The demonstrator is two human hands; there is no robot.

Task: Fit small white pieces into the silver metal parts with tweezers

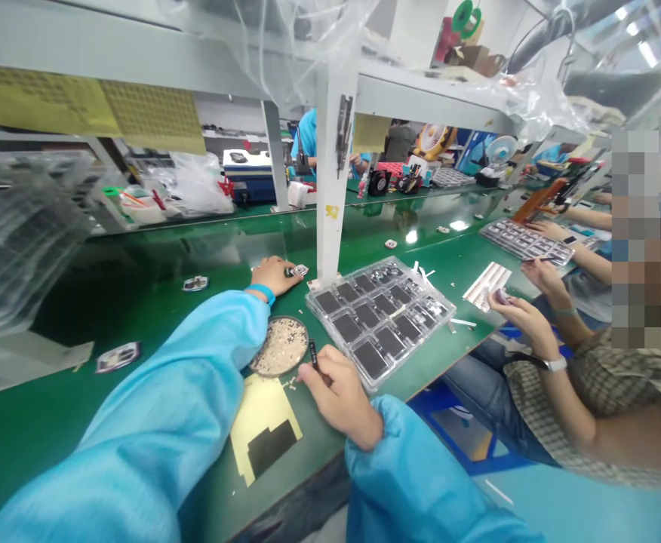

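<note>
My left hand reaches out over the green surface beside the white post, its fingers closed on a small electronic part with a pale, round-marked face. My right hand is nearer the table edge, pinching black tweezers that point upward. Between my arms lies a round dish full of tiny pale and dark pieces. A few pale bits are scattered by its rim. Right of the tweezers, a clear compartment tray holds flat dark square parts and some small assemblies.
A yellow sheet with a black patch lies in front of the dish. The white post rises behind the tray. Similar small parts lie along the green surface. At right, a co-worker's hands hold a small part near a white strip sheet.
</note>
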